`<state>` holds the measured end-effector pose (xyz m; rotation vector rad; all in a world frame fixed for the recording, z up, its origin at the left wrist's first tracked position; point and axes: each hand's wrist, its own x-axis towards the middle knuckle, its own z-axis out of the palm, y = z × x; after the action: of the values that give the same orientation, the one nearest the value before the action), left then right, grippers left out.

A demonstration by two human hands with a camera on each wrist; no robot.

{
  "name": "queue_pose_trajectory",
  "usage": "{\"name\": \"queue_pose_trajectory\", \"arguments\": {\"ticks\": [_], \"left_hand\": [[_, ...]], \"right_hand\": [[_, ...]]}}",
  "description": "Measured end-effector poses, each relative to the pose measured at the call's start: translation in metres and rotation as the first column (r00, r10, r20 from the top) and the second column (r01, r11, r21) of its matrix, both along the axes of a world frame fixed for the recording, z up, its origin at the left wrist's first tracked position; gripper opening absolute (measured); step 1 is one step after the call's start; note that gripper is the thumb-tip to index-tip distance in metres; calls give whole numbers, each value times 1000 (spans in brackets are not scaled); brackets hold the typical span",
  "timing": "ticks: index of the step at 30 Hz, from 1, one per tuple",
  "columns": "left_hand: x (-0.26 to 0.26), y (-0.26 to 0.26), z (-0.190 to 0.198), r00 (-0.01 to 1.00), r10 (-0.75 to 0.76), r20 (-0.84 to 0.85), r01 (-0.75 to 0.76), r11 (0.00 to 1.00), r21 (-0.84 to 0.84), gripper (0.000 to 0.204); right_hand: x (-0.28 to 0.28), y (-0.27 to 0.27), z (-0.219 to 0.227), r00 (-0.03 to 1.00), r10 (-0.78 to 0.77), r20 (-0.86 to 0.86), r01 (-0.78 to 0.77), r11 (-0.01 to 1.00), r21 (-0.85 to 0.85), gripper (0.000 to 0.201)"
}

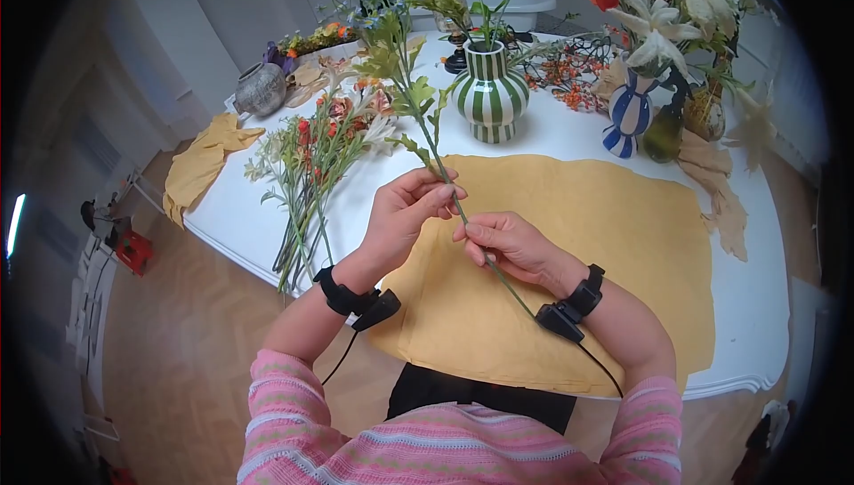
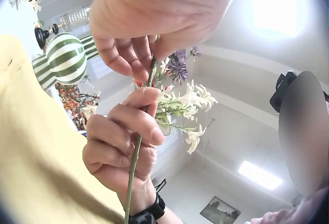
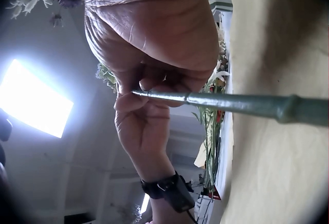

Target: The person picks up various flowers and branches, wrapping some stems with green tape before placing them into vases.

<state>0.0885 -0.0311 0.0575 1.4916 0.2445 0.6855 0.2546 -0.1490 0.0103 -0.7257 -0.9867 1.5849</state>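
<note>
A long green flower stem (image 1: 509, 286) slants across the front of the person, its leafy upper part (image 1: 418, 98) reaching up and left beside the striped vase. The left hand (image 1: 411, 214) pinches it between thumb and fingers. Just below, the right hand (image 1: 516, 249) also pinches the stem, whose lower end runs down toward the right wrist. In the left wrist view both the left hand (image 2: 159, 21) and the right hand (image 2: 121, 141) hold the stem (image 2: 134, 165). The right wrist view shows the stem (image 3: 247, 104) close up, coming out of the right hand (image 3: 149, 33).
Yellow paper (image 1: 578, 245) covers the white table's (image 1: 752, 307) near part. Behind it stands a green-and-white striped vase (image 1: 491, 98) with flowers. Cut flowers (image 1: 307, 165) lie at left, near a grey pot (image 1: 261, 89). A blue-and-white vase (image 1: 630, 116) stands at right.
</note>
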Motion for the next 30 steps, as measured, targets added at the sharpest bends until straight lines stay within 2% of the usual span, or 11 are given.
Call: {"name": "queue_pose_trajectory", "arguments": {"ticks": [8, 11, 13, 14, 16, 17, 20, 23, 26, 30], "left_hand": [[4, 1, 4, 1000, 25, -18, -25, 1000, -6, 23], [8, 6, 14, 999, 35, -14, -35, 999, 34, 21], [10, 11, 23, 999, 52, -10, -51, 997, 66, 21], [12, 14, 29, 997, 79, 23, -81, 991, 102, 22], [17, 25, 43, 989, 128, 74, -138, 976, 166, 23], [21, 31, 51, 985, 149, 92, -165, 967, 195, 22], [33, 51, 75, 971, 198, 135, -227, 940, 255, 22], [51, 72, 104, 957, 214, 196, -269, 909, 319, 21], [71, 89, 135, 896, 294, 333, -411, 832, 372, 21], [103, 112, 179, 834, 327, 444, -509, 767, 391, 19]], "right_hand": [[1, 1, 2, 1000, -17, 11, 17, 1000, 11, 28], [2, 2, 0, 992, -103, 73, 101, 994, 30, 29], [6, 8, -8, 958, -258, 129, 255, 966, 38, 29], [9, 10, -11, 957, -262, 125, 260, 965, 36, 29], [19, 15, -14, 883, -461, 87, 465, 885, -26, 25], [24, 16, -14, 882, -464, 84, 468, 883, -27, 25], [37, 19, -17, 754, -653, 71, 656, 742, -141, 22], [41, 22, -24, 698, -712, 77, 715, 685, -141, 21], [42, 25, -34, 678, -729, 94, 734, 668, -119, 24], [43, 28, -46, 699, -708, 105, 715, 686, -134, 24]]}}
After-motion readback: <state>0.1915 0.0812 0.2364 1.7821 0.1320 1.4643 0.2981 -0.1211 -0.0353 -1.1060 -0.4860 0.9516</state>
